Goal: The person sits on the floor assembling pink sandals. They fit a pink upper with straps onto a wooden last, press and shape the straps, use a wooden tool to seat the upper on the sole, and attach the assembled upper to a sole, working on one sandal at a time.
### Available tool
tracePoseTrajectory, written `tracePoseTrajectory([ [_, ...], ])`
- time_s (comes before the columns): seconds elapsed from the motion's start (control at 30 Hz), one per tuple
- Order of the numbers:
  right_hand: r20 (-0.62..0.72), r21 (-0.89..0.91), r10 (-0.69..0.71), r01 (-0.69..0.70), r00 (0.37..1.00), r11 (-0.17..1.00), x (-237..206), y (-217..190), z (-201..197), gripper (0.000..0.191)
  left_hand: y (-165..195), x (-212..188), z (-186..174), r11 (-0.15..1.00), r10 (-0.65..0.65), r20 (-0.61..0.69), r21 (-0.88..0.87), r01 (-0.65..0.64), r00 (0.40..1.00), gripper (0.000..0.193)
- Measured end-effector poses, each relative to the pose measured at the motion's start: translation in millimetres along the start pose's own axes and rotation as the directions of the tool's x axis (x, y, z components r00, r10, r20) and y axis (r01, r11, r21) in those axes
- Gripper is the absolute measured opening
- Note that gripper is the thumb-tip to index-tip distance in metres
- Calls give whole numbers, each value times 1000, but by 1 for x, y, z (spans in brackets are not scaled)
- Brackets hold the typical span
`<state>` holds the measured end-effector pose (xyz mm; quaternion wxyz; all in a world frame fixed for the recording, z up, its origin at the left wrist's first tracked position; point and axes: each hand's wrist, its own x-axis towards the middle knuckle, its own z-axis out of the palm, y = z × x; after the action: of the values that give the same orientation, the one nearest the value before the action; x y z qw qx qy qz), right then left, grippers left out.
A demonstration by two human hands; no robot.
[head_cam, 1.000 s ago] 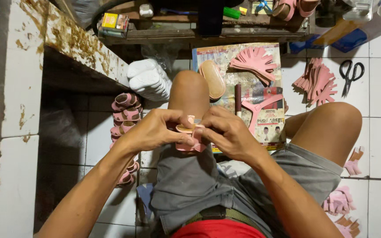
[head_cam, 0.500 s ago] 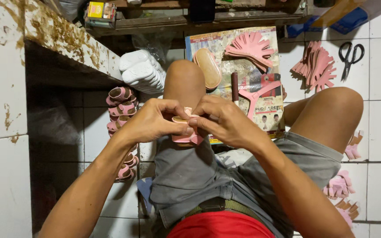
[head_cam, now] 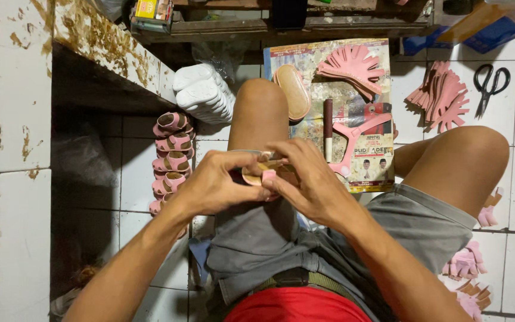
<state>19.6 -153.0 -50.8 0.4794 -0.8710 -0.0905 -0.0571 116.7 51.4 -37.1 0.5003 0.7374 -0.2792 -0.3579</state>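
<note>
Two hands meet over the lap, both pinched shut on one small tan sole piece (head_cam: 256, 173) w/ a pink strap end at its lower edge, held just above the left thigh, over the grey shorts (head_cam: 281, 238).

Going L to R: tiled counter edge (head_cam: 99, 45), stained brown, w/ a dark recess under it. Beside it on the floor, a column of finished small pink-and-brown sandals (head_cam: 171, 158), stacked close, prob. so done pieces stay within arm's reach. Above them a stack of white foam forms (head_cam: 204, 92) leaning against the shelf base.

Left hand (head_cam: 219, 185): fingers curled tight round the sole's left side, thumb on top — looks like the steadying hold. Right hand (head_cam: 308, 179): fingertips closed on the sole's right edge and the pink strap, thumb pressing down, seemingly seating the strap. Holding it at knee height keeps it in close view.

Past the left knee, a printed paper sheet (head_cam: 371, 167) lies on the tiles as a work mat, prob. to catch glue. On it: a tan insole (head_cam: 292, 90), a dark brush-like stick (head_cam: 328, 128), a fan of pink strap cut-outs (head_cam: 353, 68), a single pink strap piece (head_cam: 359, 134).

Further R: another pile of pink cut-outs (head_cam: 442, 95), black scissors (head_cam: 490, 86) on white tile, well apart from the hands. Low right, past the right knee, more pink scraps (head_cam: 466, 262).
</note>
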Motion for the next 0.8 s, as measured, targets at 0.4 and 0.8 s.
tracePoseTrajectory([
  [0.4,251,-21,376,-383,892,923,-13,-6,-5,71,-4,-39,23,807,469,-47,430,-406,882,33],
  [0.8,104,80,-146,138,984,987,-5,0,-18,15,-5,-42,24,780,497,28,422,-461,867,23],
])
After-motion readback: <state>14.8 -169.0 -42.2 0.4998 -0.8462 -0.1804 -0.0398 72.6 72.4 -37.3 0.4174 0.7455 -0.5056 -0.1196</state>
